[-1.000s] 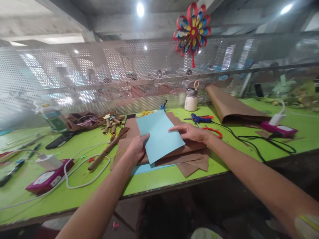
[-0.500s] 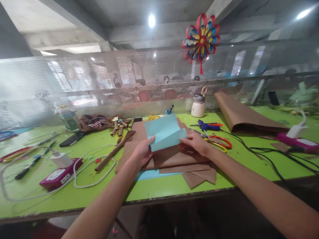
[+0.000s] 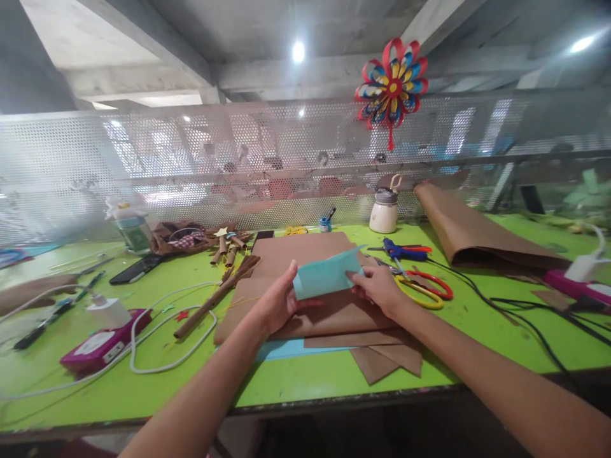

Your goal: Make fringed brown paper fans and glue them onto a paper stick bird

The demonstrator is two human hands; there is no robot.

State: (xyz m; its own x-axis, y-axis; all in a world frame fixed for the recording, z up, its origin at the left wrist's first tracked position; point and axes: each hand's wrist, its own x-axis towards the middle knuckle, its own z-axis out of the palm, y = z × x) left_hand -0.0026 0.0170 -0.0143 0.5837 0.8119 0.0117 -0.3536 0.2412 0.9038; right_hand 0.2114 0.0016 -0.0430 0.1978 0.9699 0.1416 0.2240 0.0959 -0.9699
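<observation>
Paper (image 3: 324, 277): blue, bent, in hands (image 3: 277, 305) (image 3: 382, 292) | power strip (image 3: 102, 346): too blurred to read

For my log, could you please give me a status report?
Left grip against blue sheet, right grip pinching it. Sheet bent over, above brown paper. Scissors beside right grip.

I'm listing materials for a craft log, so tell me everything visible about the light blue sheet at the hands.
The light blue sheet looks like plain, thin paper, bent over on itself, with a pointed corner at upper right. It is in front of the person, over brown paper. Its left end lies against the left hand; the right hand pinches its right end.
</observation>
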